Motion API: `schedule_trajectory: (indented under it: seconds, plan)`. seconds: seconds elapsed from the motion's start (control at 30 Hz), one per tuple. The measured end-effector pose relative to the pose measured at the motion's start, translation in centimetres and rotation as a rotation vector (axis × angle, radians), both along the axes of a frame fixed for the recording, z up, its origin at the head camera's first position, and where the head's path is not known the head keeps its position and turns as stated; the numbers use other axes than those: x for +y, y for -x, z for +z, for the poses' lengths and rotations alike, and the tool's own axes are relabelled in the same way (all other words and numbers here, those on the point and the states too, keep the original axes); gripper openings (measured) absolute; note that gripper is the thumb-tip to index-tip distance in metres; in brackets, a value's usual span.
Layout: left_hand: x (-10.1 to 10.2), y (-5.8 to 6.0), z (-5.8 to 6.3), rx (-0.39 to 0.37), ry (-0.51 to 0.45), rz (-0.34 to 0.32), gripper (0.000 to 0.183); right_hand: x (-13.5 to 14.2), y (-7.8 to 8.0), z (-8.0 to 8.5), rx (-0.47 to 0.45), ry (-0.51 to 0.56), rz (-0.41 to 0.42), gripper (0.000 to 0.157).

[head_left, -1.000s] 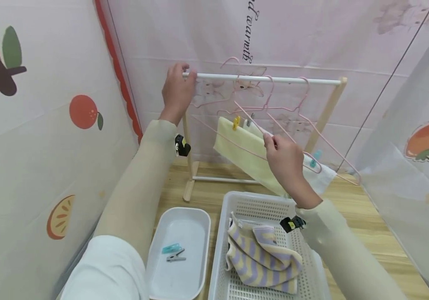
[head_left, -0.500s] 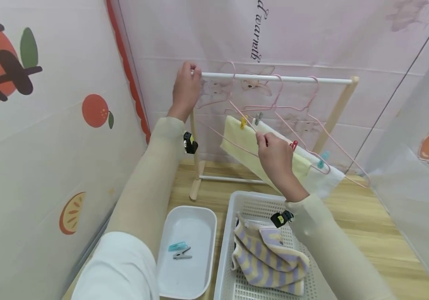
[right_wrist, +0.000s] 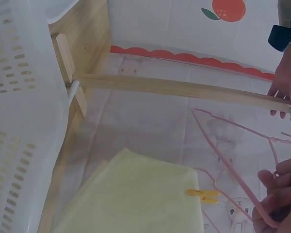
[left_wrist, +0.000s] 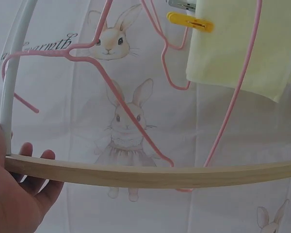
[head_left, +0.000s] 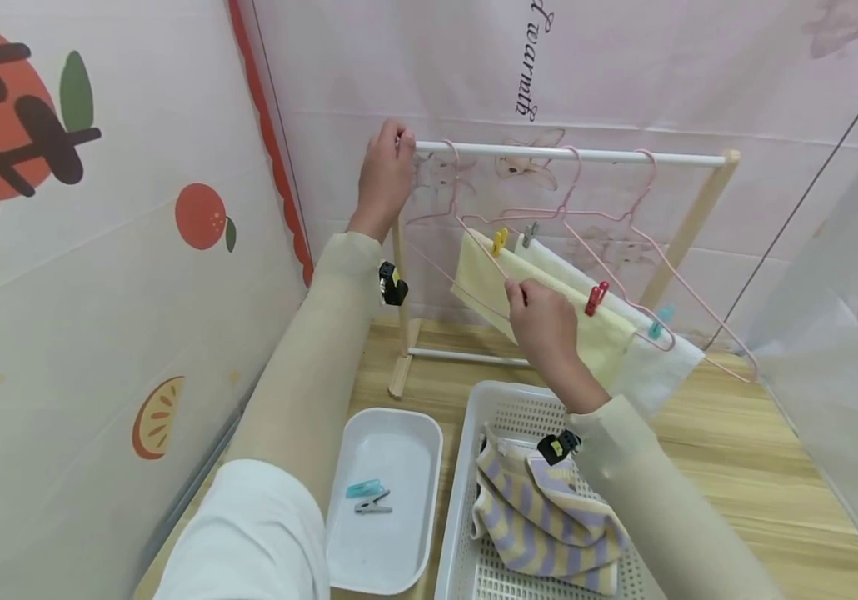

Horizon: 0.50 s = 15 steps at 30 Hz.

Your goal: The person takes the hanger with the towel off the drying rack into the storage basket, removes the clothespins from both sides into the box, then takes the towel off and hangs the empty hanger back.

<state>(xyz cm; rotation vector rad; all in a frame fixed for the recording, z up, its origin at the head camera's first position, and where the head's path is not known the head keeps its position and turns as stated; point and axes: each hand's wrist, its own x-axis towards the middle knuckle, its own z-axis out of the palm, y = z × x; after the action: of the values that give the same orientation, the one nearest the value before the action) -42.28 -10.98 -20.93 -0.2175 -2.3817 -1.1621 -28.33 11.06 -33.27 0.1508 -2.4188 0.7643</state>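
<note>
My left hand [head_left: 386,179] holds the top left corner of a small clothes rack, where its white rod [head_left: 519,152] meets the wooden post [left_wrist: 126,175]. A bare pink hanger [head_left: 455,198] has its hook over the rod near that end. My right hand [head_left: 545,329] grips this hanger's right arm, fingers curled round the pink wire [right_wrist: 233,174]. Just behind hangs a yellow cloth [head_left: 477,271] on a second hanger, held by yellow [head_left: 500,241] and red [head_left: 596,298] clothespins. Farther right, a white cloth [head_left: 650,375] hangs with grey [head_left: 530,233] and blue [head_left: 660,322] clothespins.
A white tray [head_left: 384,554] on the wooden table [head_left: 436,387] contains a blue clothespin [head_left: 365,488] and a grey one [head_left: 374,503]. Beside it, a perforated basket [head_left: 466,467] holds a striped purple and yellow cloth [head_left: 541,525]. Printed curtains [head_left: 369,67] stand close behind and at the sides.
The hanger's hook has come down from above and behind the rod onto it. My right hand has shifted left and slightly down with the hanger. The left hand keeps its hold on the rack.
</note>
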Motion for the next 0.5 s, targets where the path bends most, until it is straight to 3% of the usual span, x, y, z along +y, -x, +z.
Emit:
schedule_trajectory:
  seconds: [0.17, 0.37, 0.5]
  plan:
    - [-0.08, -0.11, 0.11, -0.003, 0.006, 0.007, 0.037, -0.15, 0.00, -0.01, -0.030, -0.067, -0.016, 0.045]
    - [-0.15, -0.22, -0.08, -0.018, -0.011, -0.005, 0.038, -0.17, -0.27, 0.01, -0.077, -0.071, -0.026, 0.051]
    - [-0.29, -0.32, -0.15, -0.019, -0.021, -0.011, 0.040, -0.19, -0.34, -0.04, -0.054, -0.081, -0.029, 0.043]
